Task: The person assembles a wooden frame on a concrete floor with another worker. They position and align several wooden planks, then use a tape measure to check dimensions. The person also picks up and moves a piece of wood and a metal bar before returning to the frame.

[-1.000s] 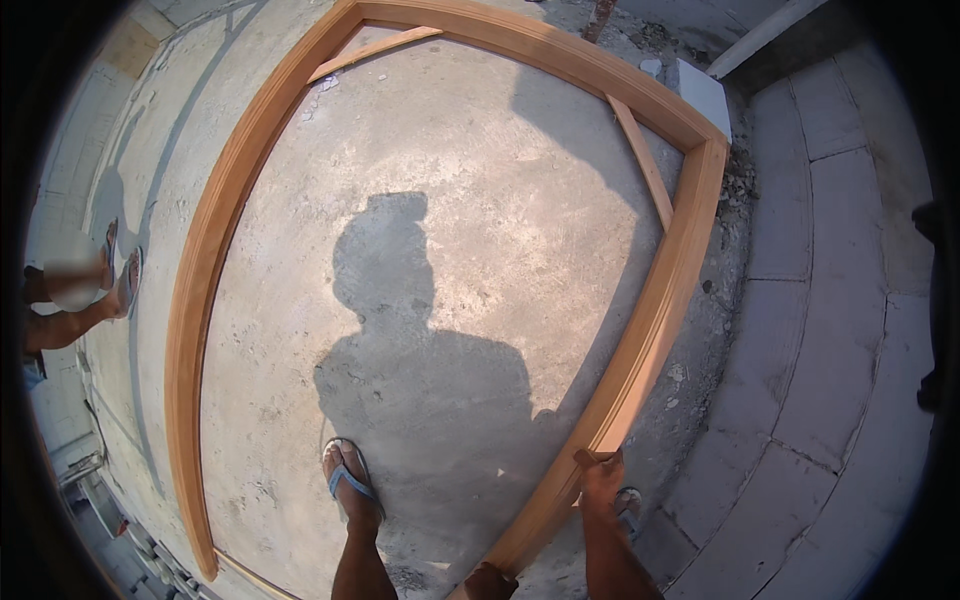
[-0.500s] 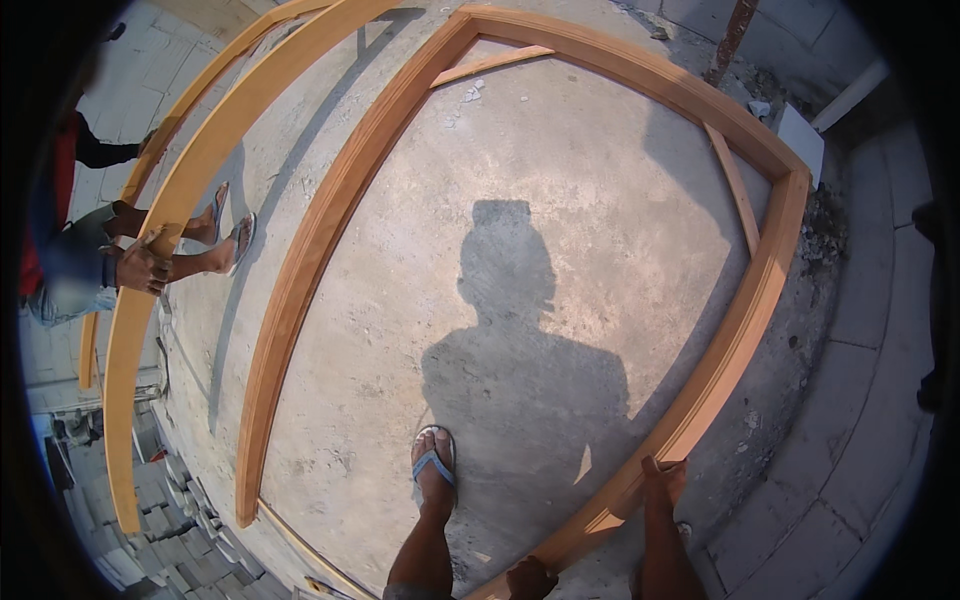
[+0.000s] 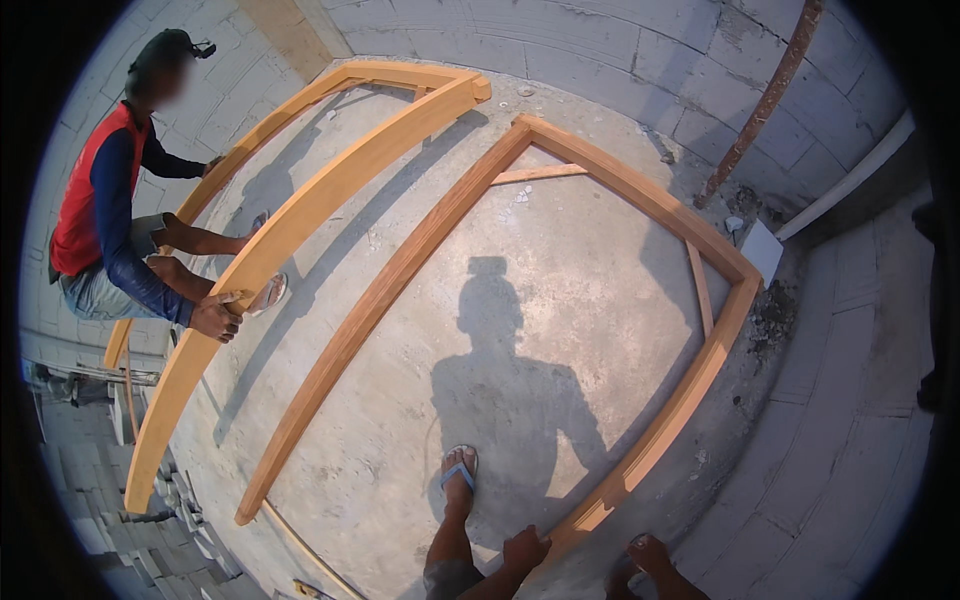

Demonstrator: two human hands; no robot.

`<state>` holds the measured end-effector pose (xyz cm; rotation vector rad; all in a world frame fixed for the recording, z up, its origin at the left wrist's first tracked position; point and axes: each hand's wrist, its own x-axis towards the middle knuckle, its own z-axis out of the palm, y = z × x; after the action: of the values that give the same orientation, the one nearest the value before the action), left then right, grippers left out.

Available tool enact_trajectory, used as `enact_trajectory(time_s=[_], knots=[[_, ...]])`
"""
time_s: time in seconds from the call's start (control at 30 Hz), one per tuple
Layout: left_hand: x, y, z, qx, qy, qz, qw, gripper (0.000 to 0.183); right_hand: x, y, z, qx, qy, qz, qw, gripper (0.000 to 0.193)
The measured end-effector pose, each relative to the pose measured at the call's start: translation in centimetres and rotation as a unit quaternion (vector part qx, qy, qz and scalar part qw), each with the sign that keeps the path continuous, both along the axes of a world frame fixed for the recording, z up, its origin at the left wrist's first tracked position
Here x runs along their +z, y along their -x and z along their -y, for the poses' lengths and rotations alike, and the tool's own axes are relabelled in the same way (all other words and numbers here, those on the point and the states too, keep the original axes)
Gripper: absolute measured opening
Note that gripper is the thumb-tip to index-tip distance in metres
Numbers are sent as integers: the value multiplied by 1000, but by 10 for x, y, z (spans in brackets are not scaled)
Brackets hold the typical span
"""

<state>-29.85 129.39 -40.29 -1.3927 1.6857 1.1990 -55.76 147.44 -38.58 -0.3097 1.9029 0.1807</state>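
Observation:
A reddish-brown wooden door frame point(image 3: 650, 440), with thin diagonal braces across its two far corners, lies over the concrete floor. My left hand point(image 3: 526, 549) is closed on its right-hand post, close to the lower edge of the picture. To the right of that post, apart from it, is my right hand point(image 3: 655, 556); its fingers blur into my foot and cannot be made out. My left foot point(image 3: 459, 475), in a blue-strapped sandal, stands between the two posts.
At left a co-worker point(image 3: 90, 220) in a red and blue top holds a second, yellowish wooden frame point(image 3: 290, 232). Block walls point(image 3: 580, 40) stand behind and at right. A rusty pole point(image 3: 762, 105) leans at the far right. Grey blocks point(image 3: 110, 510) are stacked at lower left.
My right hand has come off the post, while my left hand stays on it. The view has tilted up, showing more of the co-worker and the back wall.

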Motion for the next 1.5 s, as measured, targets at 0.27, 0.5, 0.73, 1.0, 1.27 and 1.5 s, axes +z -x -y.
enact_trajectory(time_s=[0.27, 0.5, 0.73, 1.0, 1.27, 1.5], knots=[[78, -60, 126, 111, 52, -58, 991, 63, 137, 5, 135, 101, 74, -100, 987, 70], [188, -168, 250, 204, 93, -13, 974, 63, 290, -67, 320, 133, 147, -61, 978, 67], [296, -296, 358, 279, 212, 6, 936, 57, 417, -118, 437, 182, 254, -69, 947, 63], [353, -312, 373, 411, 267, -32, 871, 51, 437, -43, 424, 175, 230, -143, 946, 60], [285, -305, 271, 195, 287, 1, 938, 44, 404, 9, 409, 229, 107, -88, 963, 67], [301, -282, 322, 300, 183, 35, 936, 56, 409, 75, 514, 156, 233, -77, 957, 56]])
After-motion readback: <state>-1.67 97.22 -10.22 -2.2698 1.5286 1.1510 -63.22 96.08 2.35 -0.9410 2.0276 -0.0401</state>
